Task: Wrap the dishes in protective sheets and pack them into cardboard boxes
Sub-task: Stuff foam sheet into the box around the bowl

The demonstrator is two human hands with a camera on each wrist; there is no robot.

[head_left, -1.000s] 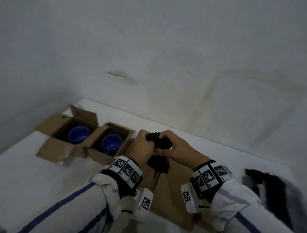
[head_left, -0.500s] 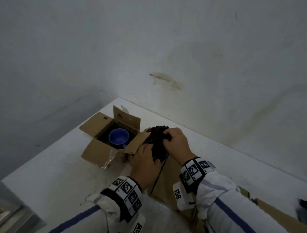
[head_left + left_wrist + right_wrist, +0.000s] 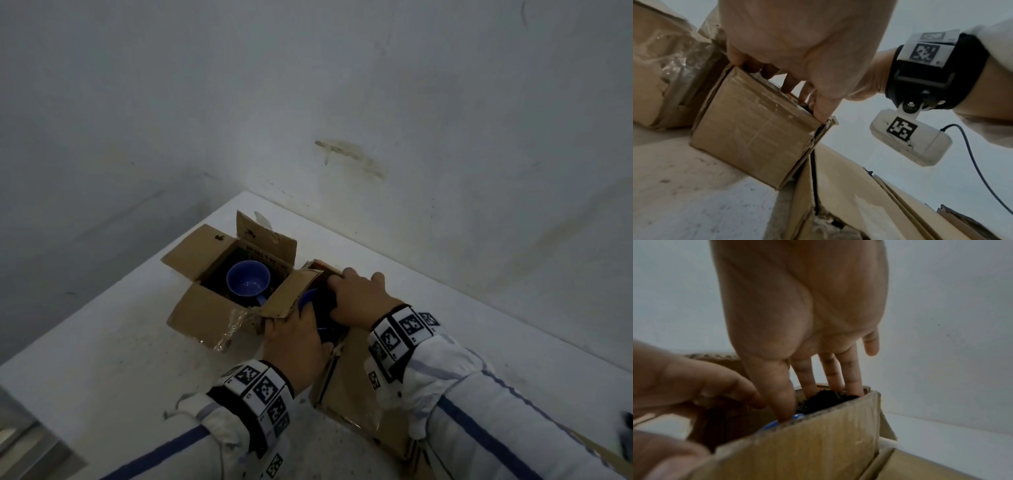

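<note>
A small open cardboard box [image 3: 320, 266] stands on the table next to a first open box [image 3: 191, 311] that holds a blue cup [image 3: 248, 282]. Inside the small box lies a second blue cup [image 3: 308, 297] with a crumpled black sheet [image 3: 325, 305] beside it. My right hand [image 3: 359, 294] presses straight fingers [image 3: 851, 373] down on the black sheet [image 3: 826, 397]; the cup's rim [image 3: 783, 421] shows by the thumb. My left hand [image 3: 294, 332] reaches over the box's [image 3: 756, 126] near wall, its fingertips hidden inside.
Flattened cardboard [image 3: 346, 387] lies under my right forearm, right of the small box. The white table [image 3: 102, 359] ends at a wall just behind the boxes and at an edge on the left. Something dark [image 3: 625, 428] shows at the far right edge.
Both hands carried the bunched black sheet left and down from above the flat cardboard into the small box. The head view has swung left, so the boxes now sit mid-frame.
</note>
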